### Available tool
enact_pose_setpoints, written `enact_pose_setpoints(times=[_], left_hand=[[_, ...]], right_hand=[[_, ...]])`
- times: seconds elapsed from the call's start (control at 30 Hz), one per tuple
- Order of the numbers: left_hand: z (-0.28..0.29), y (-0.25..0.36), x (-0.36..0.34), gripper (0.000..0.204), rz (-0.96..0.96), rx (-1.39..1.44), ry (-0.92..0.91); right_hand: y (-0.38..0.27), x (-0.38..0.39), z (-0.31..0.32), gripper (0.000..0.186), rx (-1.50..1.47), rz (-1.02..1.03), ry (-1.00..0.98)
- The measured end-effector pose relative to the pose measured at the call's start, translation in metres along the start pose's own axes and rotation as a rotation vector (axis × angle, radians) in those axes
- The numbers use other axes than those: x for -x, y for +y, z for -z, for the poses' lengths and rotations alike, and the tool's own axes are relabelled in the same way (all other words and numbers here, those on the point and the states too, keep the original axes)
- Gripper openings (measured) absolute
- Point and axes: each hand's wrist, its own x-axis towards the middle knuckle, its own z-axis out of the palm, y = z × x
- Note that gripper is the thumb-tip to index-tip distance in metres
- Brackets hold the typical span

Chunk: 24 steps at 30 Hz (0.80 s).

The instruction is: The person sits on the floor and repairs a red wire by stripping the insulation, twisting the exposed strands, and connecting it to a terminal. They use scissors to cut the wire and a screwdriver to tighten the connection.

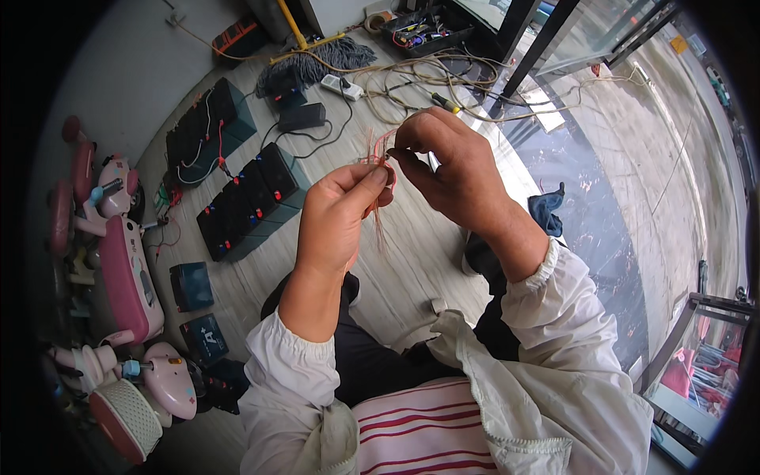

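My left hand (334, 207) is closed, its thumb and fingers pinching a thin red wire (382, 142) with fine, copper-coloured bare strands that fan out above and below the fingertips. Just to the right and slightly higher, my right hand (463, 166) is closed too. Its thumb and forefinger pinch at the upper strands beside the left thumb; the exact tip of the grip is too small to make out. Both hands are raised in front of me, over the floor.
Several black batteries (257, 198) with red terminals stand on the floor to the left. Beyond them are a mop (317, 63), a black adapter (302, 117), tangled cables (396, 83) and a toolbox (427, 32). A pink ride-on toy (127, 277) stands far left, a glass case (701, 356) at right.
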Motion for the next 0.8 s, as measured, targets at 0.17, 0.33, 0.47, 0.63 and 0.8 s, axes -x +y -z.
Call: enact_pose_setpoints(times=[0.17,0.33,0.47,0.63,0.8], left_hand=[[0.002,-0.003,0.002,0.016,0.090,-0.092,-0.021],[0.008,-0.003,0.008,0.018,0.110,-0.110,0.028],[0.028,0.006,-0.002,0.020,-0.055,-0.004,0.132],[0.028,0.017,-0.004,0.019,-0.098,0.122,-0.025],[0.017,0.008,-0.004,0.018,0.055,0.292,-0.304]], right_hand=[[0.008,0.002,-0.007,0.019,0.209,-0.038,0.070],[0.039,-0.021,0.027,0.009,0.350,-0.099,0.401],[0.044,-0.018,0.059,0.010,0.123,-0.229,0.370],[0.017,-0.009,0.046,0.010,-0.291,-0.249,-0.197],[0.000,-0.004,0.024,0.011,-0.326,-0.186,-0.225]])
